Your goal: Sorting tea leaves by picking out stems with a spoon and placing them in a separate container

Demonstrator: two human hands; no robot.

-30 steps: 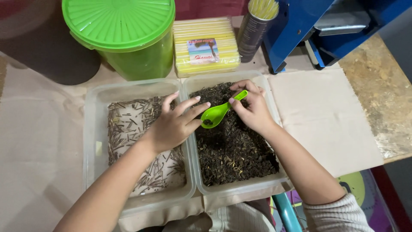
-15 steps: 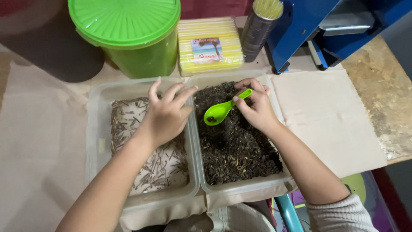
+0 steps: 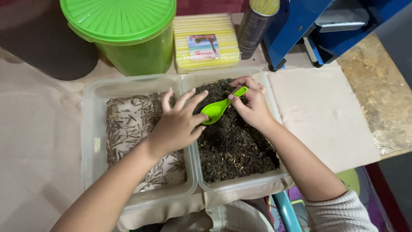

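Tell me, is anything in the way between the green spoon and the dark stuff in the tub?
Nothing visible is. The right hand holds the spoon right over the dark crumbs, bowl low against them. The left hand lies beside the bowl, across the tubs' shared edge, not under it.

A small bright green plastic spoon (image 3: 219, 107) lay tilted over the right clear plastic tub (image 3: 240, 182), handle up toward the far right, bowl down toward the near left, just above the dark crumbly mix (image 3: 234, 146) that filled that tub. Its handle end was pinched by the right hand (image 3: 253, 105); its bowl touched the fingertips of the left hand (image 3: 178, 124). The left clear plastic tub (image 3: 92, 141), touching the right one along one wall, held thin pale and brown stick-like pieces (image 3: 128, 124) spread loosely over its bottom.
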